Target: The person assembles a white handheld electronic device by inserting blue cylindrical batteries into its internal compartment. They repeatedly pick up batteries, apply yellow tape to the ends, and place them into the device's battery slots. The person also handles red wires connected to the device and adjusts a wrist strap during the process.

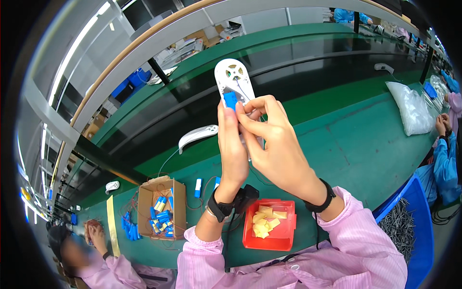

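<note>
My left hand (pixel 232 149) is closed around a white plastic housing (pixel 224 72), held up above the green bench. At the housing's far, rounded end, a round spoked opening shows, with a thin wire running from it. A blue battery pack (pixel 230 100) sits in the lower part, with my left thumb against its near end. My right hand (pixel 276 137) has its fingers bent and pressed together at the battery pack's right edge. Both hands cover the near part of the housing. A red tray (pixel 291 236) holding yellow pads (pixel 263 221) lies below my wrists.
Left of my arms stands a cardboard box (pixel 180 202) with blue batteries and wires. Another white housing (pixel 195 137) lies beyond it. At right are a blue bin (pixel 423 236) of metal pins and a plastic bag (pixel 409 108). Co-workers sit on both sides.
</note>
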`<state>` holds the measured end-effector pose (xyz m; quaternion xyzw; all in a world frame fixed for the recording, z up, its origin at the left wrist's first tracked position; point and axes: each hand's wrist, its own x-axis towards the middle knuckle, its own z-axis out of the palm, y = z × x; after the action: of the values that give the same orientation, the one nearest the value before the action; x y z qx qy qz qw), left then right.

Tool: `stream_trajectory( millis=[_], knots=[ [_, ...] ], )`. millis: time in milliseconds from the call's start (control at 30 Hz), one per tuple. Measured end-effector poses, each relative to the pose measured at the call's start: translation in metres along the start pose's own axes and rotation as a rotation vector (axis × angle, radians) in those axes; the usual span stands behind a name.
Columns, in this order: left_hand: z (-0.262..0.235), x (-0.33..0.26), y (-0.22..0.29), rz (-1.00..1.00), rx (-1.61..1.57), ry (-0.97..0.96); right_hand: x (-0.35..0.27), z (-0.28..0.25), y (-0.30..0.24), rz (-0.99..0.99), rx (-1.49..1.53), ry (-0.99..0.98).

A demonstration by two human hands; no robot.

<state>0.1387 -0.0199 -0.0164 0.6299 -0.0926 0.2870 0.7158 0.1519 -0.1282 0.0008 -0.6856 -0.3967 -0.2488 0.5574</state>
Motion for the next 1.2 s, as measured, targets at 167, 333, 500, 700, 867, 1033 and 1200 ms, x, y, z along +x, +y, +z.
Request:
stream_trajectory(
  millis=[167,333,500,700,867,1033,1200],
  knots=[
    [-0.014,0.002,-0.006,0.103,0.338,0.013,0.008,-0.019,0.011,0.095,0.064,-0.096],
    [-0.037,0.081,-0.076,-0.270,-0.010,0.162,0.023,-0.046,0.008,0.135,0.091,0.093],
    [-0.084,0.144,-0.227,-0.428,-0.626,0.513,0.028,-0.058,-0.004,0.082,0.176,0.240],
    [-0.031,0.111,-0.158,-0.935,0.026,-0.217,0.029,-0.065,0.020,0.086,0.048,0.219],
    [-0.109,0.046,0.020,-0.537,0.803,-0.519,0.029,-0.059,0.022,0.104,0.048,0.198],
    [-0.310,-0.042,0.075,-0.707,1.848,-0.337,0.029,-0.054,0.015,0.105,0.035,0.144],
    [-0.350,-0.132,0.028,-0.956,1.775,-0.363,0.028,-0.041,0.008,0.123,0.160,0.052]
  ],
)
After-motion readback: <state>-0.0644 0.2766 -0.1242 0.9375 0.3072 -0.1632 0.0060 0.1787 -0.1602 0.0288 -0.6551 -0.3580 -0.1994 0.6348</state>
